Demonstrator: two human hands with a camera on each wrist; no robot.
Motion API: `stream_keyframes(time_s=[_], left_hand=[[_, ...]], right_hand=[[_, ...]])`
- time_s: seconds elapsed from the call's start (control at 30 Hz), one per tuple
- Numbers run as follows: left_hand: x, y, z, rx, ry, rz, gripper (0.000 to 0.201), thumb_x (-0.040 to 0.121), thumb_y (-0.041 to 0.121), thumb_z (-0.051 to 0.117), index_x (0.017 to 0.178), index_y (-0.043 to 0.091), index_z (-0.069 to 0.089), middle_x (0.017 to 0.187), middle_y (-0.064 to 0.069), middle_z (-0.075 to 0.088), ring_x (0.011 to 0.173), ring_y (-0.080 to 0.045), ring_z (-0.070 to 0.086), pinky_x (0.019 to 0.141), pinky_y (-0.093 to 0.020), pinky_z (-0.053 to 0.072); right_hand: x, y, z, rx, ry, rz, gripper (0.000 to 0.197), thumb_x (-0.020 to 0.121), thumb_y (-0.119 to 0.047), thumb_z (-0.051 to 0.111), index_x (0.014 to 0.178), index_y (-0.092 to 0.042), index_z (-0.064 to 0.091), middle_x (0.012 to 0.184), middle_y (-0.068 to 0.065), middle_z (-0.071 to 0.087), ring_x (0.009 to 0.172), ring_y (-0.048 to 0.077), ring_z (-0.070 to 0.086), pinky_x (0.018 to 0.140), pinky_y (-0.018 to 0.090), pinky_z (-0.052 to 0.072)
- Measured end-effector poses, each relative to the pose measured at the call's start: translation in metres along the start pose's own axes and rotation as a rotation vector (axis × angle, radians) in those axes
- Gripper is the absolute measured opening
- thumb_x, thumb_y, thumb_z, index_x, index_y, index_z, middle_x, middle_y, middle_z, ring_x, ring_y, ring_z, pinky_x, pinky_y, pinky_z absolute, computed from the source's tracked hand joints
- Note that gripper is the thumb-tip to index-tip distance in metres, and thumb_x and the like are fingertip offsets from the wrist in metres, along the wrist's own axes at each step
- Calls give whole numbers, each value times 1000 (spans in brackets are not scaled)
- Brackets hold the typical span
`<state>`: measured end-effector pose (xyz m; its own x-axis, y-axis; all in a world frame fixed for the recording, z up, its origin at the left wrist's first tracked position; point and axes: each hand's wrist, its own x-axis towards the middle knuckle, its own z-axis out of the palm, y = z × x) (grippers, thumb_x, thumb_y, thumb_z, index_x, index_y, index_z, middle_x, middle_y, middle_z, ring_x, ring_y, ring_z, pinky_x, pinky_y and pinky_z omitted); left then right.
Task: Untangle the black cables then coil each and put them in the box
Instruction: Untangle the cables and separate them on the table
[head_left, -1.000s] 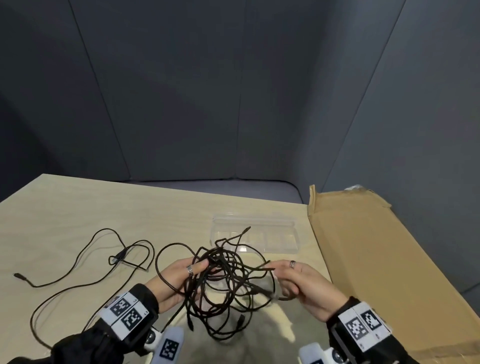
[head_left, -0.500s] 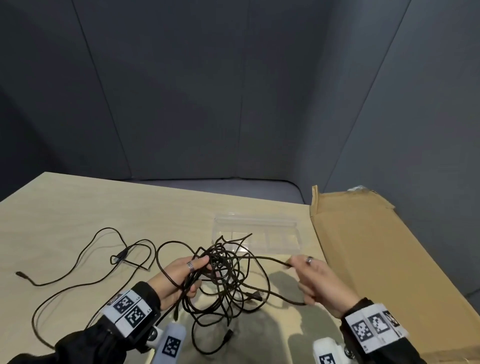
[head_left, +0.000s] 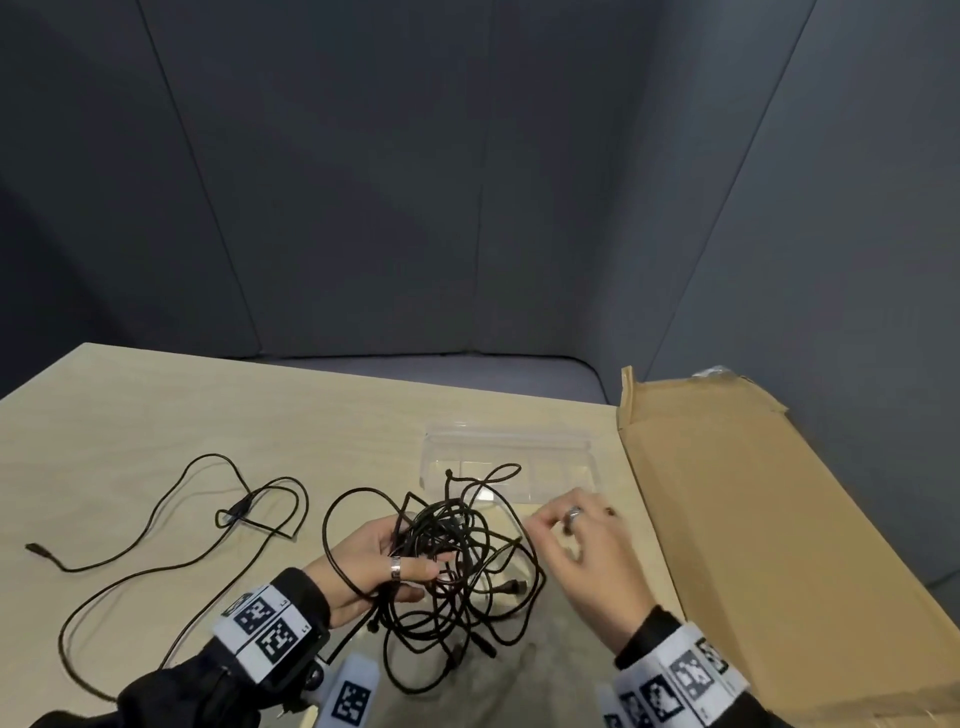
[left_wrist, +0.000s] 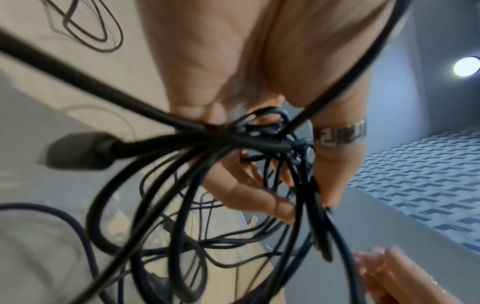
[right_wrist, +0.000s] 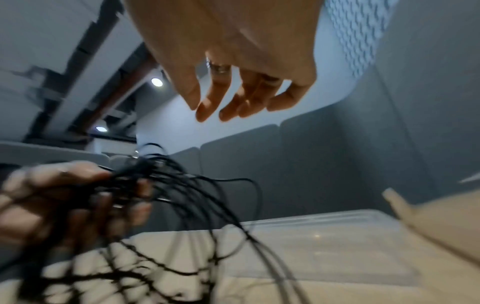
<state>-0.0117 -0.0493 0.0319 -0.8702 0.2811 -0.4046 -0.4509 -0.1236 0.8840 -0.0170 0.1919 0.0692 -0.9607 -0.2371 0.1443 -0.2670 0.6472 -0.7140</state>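
From my head view, my left hand (head_left: 371, 564) has its fingers curled round the tangle of black cables (head_left: 457, 566), holding the knot just above the table (head_left: 208, 415) near its near edge, with loops hanging down to the surface. My right hand (head_left: 587, 556) hovers beside the tangle toward the table's right edge, fingers loosely spread and holding nothing; it is close to the loops but not touching them. A separate black cable (head_left: 171, 525) lies loose on the table toward the left edge, well apart from the tangle. The clear plastic box (head_left: 511, 447) sits beyond the tangle, toward the far edge, and a flat cardboard sheet (head_left: 753, 519) covers the right edge.

In the left wrist view my fingers (left_wrist: 249, 193) clamp many strands together, and a plug end (left_wrist: 78, 151) sticks out to one side.

In the right wrist view my fingertips (right_wrist: 207, 111) hang open above the bundle, with the box's rim (right_wrist: 324, 218) below them.

I judge the step in hand is picking one strand free. To do it well, I should loosen my left grip so the loops can slide, find a plug end, and feed it back through the crossings instead of pulling hard, which would tighten the knot.
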Motion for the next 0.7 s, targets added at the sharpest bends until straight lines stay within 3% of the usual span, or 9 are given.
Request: stream_keyframes(time_s=[0.03,0.1,0.2,0.33,0.47,0.53,0.6,0.7], left_hand=[[1,0,3,-3,-9,5,89,29,28,96,106,3,59,104,-14,70,80,-14,68,60,-25,54],[1,1,6,-21,-22,22,84,34,25,96,108,4,60,106,-15,67,87,-20,66,67,-29,56],[0,2,8,-35,32,18,78,42,19,90,111,3,58,107,-13,67,84,-18,66,63,-27,55],[3,-4,12,-72,152,39,74,44,23,83,109,-1,56,93,-8,71,65,-10,63,43,-17,39],[3,-10,17,-63,142,55,64,52,33,81,105,7,58,91,-5,69,69,-9,63,48,-20,43],[5,-12,17,-86,157,62,50,60,30,78,100,8,58,81,-2,69,64,-9,62,46,-20,41],[8,-13,19,-98,193,66,36,69,22,73,97,7,56,72,-1,66,58,-9,59,43,-19,37],[11,-14,15,-70,257,89,18,78,13,71,90,8,58,66,3,60,58,-10,54,42,-18,37]], right_hand=[[-3,-11,9,86,-135,56,43,76,-68,41,73,-29,58,77,-16,54,75,-4,47,75,27,43],[-8,-26,27,222,-324,173,38,75,-58,62,76,-21,57,67,-12,52,58,-5,47,57,15,40],[-6,-21,44,416,-278,299,20,78,-23,73,77,-16,55,59,-11,47,45,-5,46,47,8,35],[-2,-14,48,633,-290,397,11,85,-10,64,85,-15,55,55,-14,48,52,-2,47,56,20,47],[-4,-15,59,828,-336,577,35,82,-13,70,107,-7,47,75,-2,67,68,11,64,55,24,49],[0,-14,60,921,-255,631,22,85,-8,66,101,-5,51,75,6,66,64,13,63,55,25,48],[3,-14,55,972,-210,662,5,90,-5,57,92,-7,52,72,5,62,64,12,60,58,26,48],[5,-14,40,1007,-224,642,4,93,-7,52,90,-9,53,77,4,64,70,12,62,62,27,50]])
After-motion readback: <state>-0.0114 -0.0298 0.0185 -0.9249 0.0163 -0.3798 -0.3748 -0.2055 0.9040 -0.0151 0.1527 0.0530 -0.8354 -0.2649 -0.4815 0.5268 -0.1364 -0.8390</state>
